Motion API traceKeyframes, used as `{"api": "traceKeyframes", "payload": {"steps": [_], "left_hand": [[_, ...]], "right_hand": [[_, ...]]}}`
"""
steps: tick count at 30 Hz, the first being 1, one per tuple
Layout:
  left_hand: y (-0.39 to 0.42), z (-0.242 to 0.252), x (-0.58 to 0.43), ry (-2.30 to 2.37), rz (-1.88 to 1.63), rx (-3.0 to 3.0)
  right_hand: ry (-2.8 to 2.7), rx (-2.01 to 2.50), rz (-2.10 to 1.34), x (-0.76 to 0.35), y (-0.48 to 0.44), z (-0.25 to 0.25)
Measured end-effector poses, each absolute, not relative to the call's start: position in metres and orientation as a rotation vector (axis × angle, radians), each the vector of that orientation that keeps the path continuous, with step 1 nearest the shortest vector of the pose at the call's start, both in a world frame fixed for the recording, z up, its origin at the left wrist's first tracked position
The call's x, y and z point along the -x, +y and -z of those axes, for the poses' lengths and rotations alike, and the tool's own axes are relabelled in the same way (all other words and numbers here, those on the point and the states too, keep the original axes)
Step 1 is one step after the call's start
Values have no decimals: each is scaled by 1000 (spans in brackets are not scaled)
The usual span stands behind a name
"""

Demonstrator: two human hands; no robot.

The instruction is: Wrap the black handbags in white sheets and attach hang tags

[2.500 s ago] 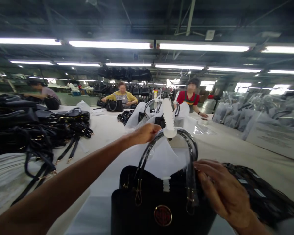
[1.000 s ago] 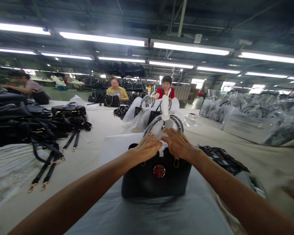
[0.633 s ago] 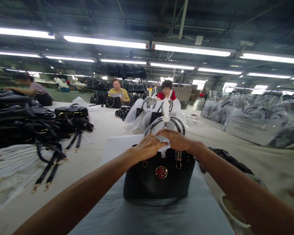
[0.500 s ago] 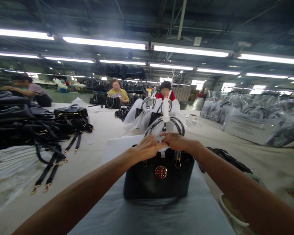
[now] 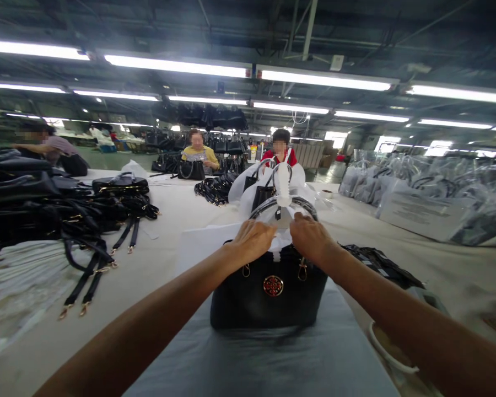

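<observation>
Looking down at one black handbag [image 5: 268, 303] standing upright on a grey cloth [image 5: 248, 364], red round badge [image 5: 273, 285] facing this way. Working both hands right on top of the handbag: curling the left hand [image 5: 252, 241] and the right hand [image 5: 312, 241] down into the white paper [image 5: 284, 221] poking out of the handbag's mouth. Fingers bent rather than spread, seemingly pinching the paper, with a small gap between the two hands. Probably gripping from both sides to keep the paper centred and the handbag from tipping. Also seeing the wrapped handles [image 5: 261, 208] arching just above the handbag, joined at the top by a white foam roll [image 5: 281, 184], likely for keeping them upright and unscuffed.

Counting now: one handbag under the hands, two handles, one badge, one foam roll. Spotting at least two more paper-wrapped bags [image 5: 258, 190] just behind the handbag. Also a tangled heap of black straps [image 5: 78, 220] well off to the handbag's left, way too many for counting. Then a row of plastic-bagged bags [image 5: 421, 190] far to its right, plus one dark striped bundle [image 5: 376, 264] just beside it on the right. Noticing three other people beyond the handbag: one in yellow [image 5: 200, 159], one in red [image 5: 273, 158], one far left [image 5: 55, 146].
</observation>
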State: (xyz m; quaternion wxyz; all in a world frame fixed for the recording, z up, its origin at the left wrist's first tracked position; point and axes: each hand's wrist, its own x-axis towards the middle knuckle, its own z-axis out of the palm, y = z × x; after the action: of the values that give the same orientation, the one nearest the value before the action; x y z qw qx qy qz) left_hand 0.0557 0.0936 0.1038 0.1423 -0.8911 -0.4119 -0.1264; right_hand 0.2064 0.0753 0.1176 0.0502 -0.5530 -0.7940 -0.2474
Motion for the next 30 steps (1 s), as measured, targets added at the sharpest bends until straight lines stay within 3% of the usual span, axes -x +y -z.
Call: {"api": "traceKeyframes", "payload": {"steps": [6,11,16,22,30], "left_hand": [[82,-89,-44,-810,308,2732],[75,-67,-44,-849,277,2768],[75,-45,-49,-733,338,2622],[81,-39,-50,-636,416,2545],[108,-52,-59,-767,510,2488]], "right_hand": [[-2614,1441,905,-231,40,-91],[-2642,1177,928,-251,37,-68],[-2391,922,716,-249,-4,-10],[-2416,1351,-44,-213,-43,95],[-2238,1596,-163,-186,14,111]]}}
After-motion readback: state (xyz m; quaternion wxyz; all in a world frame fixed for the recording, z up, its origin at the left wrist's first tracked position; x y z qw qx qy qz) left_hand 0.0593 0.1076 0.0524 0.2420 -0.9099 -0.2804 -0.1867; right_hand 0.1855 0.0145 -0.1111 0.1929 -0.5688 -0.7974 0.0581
